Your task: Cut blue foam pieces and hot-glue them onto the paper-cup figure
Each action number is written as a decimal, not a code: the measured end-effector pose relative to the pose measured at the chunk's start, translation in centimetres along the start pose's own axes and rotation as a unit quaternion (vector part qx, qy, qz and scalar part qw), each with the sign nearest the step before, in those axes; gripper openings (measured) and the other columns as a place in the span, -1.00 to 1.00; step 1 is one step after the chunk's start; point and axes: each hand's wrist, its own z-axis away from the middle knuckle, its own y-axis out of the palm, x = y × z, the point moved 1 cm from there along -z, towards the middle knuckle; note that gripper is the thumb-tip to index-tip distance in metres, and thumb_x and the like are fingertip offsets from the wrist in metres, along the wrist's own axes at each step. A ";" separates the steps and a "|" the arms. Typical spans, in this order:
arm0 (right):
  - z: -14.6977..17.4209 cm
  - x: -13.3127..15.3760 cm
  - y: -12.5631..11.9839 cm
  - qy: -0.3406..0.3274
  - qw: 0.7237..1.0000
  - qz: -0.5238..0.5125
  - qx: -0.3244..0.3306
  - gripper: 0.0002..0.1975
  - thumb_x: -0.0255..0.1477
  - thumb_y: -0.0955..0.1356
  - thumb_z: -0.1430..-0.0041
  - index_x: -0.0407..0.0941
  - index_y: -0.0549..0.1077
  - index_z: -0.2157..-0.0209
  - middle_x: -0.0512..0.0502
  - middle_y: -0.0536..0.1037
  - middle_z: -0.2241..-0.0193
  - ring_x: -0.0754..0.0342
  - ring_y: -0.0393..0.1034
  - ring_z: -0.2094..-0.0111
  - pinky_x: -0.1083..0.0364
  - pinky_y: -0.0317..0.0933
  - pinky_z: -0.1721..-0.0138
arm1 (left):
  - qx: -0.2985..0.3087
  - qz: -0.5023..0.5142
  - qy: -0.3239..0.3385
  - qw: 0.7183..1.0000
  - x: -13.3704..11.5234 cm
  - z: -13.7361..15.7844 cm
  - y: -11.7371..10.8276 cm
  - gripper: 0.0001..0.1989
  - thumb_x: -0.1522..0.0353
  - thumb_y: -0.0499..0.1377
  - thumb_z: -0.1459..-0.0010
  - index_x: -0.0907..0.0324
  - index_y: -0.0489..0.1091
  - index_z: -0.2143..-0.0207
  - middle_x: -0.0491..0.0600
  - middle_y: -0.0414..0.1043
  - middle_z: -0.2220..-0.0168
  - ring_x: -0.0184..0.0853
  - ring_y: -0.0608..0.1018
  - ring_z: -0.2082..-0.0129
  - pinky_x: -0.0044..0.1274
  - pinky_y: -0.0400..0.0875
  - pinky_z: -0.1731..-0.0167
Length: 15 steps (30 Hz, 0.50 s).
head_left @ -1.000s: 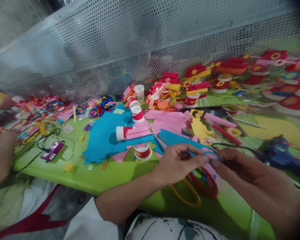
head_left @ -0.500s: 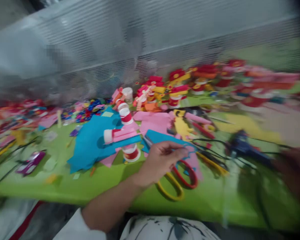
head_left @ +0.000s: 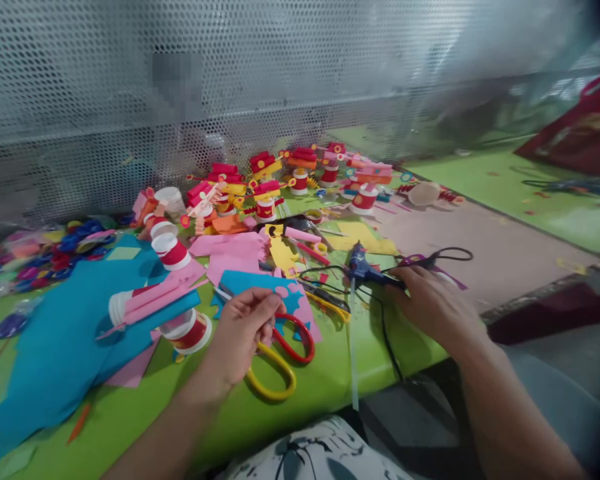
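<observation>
My left hand (head_left: 247, 330) is closed in a pinch near the table's front. A small pink paper piece shows at its fingertips, though whether it is held is hard to tell. Under this hand lie scissors (head_left: 300, 343) with one red and one yellow handle, their blades partly covered. My right hand (head_left: 437, 303) has its fingers at the handle end of a blue glue gun (head_left: 364, 268), its thumb side towards the table. From the gun's back a pale glue stick (head_left: 353, 360) extends towards the table edge. Blue paper with pink cut-outs (head_left: 253, 283) lies beyond the left hand.
Several red and white cup figures (head_left: 267, 200) stand at the back by a perforated metal panel (head_left: 280, 67). Large blue sheets (head_left: 65, 340) and a toppled cup (head_left: 123, 310) lie left. Yellow-handled scissors (head_left: 337, 308) and black cord (head_left: 387, 340) lie between my hands.
The view has swung right and steadied, so the objects appear further left. My right hand, blurred at the edge before, now shows clearly at the glue gun's handle. The left hand still pinches.
</observation>
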 end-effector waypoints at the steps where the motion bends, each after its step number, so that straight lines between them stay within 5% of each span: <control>1: -0.2 0.0 0.2 -0.008 1.000 -0.002 0.001 -0.58 -0.34 0.20 -0.46 -0.23 0.48 -0.15 -0.40 0.60 -0.08 -0.29 0.52 -0.05 -0.12 0.34 0.00 | 0.011 0.026 -0.009 1.000 -0.1 -0.1 0.1 -0.71 0.25 0.52 -0.01 0.25 0.54 0.40 -0.08 0.54 0.44 -0.62 0.34 0.66 -0.75 0.19 0.68; 8: -1.5 0.5 1.8 -0.054 0.998 -0.019 -0.016 -0.56 -0.46 0.23 -0.38 -0.30 0.43 -0.20 -0.47 0.62 0.00 -0.34 0.53 -0.02 -0.17 0.34 -0.03 | 0.076 0.185 -0.107 0.974 -0.3 -0.2 0.0 -0.73 0.35 0.51 -0.04 0.27 0.49 0.41 -0.08 0.52 0.43 -0.64 0.31 0.66 -0.77 0.22 0.70; 15: -2.2 -0.5 1.5 -0.012 0.990 -0.092 -0.103 -0.48 -0.39 0.22 -0.31 -0.30 0.32 -0.25 -0.53 0.57 0.04 -0.32 0.52 0.04 -0.17 0.38 0.04 | 0.148 0.304 -0.128 0.932 -0.9 0.0 -0.2 -0.90 0.43 0.37 -0.23 0.28 0.52 0.29 -0.10 0.44 0.44 -0.60 0.34 0.61 -0.78 0.25 0.66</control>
